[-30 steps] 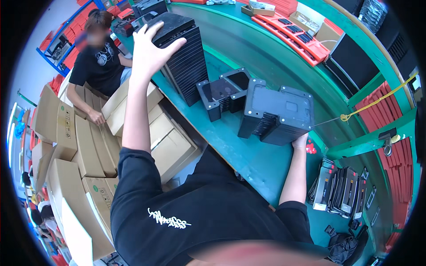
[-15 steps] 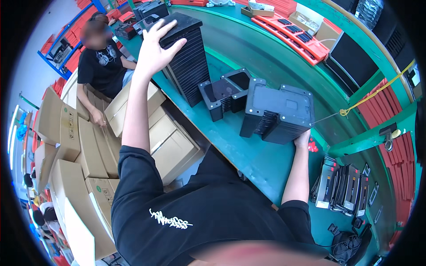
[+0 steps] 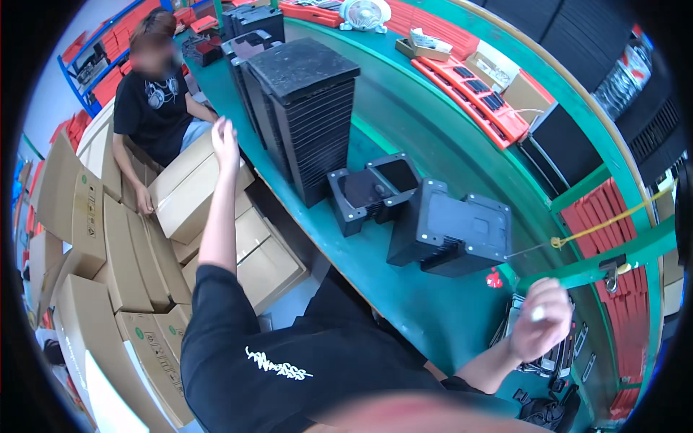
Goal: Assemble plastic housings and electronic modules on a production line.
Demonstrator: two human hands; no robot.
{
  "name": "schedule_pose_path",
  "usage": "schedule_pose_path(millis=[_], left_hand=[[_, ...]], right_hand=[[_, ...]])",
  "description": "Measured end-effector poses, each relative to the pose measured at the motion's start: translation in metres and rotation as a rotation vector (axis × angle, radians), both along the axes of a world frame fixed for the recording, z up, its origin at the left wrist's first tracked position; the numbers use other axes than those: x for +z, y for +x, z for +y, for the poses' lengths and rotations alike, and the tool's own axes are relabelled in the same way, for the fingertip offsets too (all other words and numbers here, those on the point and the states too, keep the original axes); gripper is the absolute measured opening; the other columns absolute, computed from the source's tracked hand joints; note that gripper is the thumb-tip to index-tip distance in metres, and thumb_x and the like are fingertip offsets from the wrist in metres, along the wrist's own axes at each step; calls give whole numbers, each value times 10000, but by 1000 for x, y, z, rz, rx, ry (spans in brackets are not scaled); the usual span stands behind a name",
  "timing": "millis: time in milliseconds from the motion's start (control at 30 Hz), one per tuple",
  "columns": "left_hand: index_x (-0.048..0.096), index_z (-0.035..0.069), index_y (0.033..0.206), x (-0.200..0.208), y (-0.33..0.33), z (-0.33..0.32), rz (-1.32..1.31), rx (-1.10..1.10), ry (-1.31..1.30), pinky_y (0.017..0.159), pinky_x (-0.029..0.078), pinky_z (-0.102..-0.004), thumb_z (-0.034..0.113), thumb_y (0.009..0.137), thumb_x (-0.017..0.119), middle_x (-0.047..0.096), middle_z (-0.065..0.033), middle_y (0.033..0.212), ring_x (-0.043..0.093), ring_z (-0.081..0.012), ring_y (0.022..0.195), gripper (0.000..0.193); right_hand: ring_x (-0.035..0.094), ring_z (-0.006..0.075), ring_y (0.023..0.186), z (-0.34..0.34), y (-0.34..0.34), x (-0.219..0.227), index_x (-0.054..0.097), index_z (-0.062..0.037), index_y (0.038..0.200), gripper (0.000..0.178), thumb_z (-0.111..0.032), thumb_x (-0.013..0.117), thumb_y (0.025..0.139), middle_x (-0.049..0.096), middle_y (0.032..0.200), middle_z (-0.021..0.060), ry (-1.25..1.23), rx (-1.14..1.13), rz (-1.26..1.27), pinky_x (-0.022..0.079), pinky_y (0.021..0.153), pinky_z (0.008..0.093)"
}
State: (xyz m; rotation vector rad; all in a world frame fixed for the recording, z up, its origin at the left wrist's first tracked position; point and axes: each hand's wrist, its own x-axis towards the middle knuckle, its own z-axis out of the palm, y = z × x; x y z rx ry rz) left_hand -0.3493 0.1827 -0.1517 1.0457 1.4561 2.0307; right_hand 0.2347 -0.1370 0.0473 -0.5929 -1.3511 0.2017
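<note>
My left hand is raised above the cardboard boxes, to the left of a tall stack of black ribbed trays. Its fingers stretch upward, seen edge-on, and nothing shows in them. My right hand hangs over the right part of the bench, apart from the trays. Motion smears its curled fingers, and a small white spot on it cannot be made out. In front of me stand a short stack of black trays and a medium-high one, side by side on the green bench.
Open cardboard boxes fill the left side, where a co-worker in a black shirt stands. Black-and-silver packs lie beneath my right hand. A yellow cord hangs by the green frame. Farther back sit a red tray and a white fan.
My left hand has left the top of the tall stack and moved down-left. My right hand has let go of the medium stack and swung toward me and right. The view has shifted.
</note>
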Motion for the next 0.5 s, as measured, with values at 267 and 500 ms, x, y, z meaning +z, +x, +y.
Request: schedule_pose_path(millis=[267, 500], left_hand=[[514, 46, 1442, 43, -95, 165, 7, -86, -133, 1002, 455, -374, 642, 1005, 432, 610, -107, 1343, 580, -224, 1187, 744], [483, 16, 1471, 44, -35, 150, -340, -121, 29, 1123, 351, -350, 675, 1002, 384, 573, -129, 1414, 515, -256, 1298, 815]], right_hand=[[571, 178, 490, -14, -34, -8, 642, -31, 683, 528, -467, 600, 977, 621, 592, 57, -239, 368, -400, 417, 466, 273], [576, 172, 491, -49, -4, -20, 640, -21, 679, 609, -574, 620, 934, 622, 579, 43, -533, 227, -193, 423, 457, 264]])
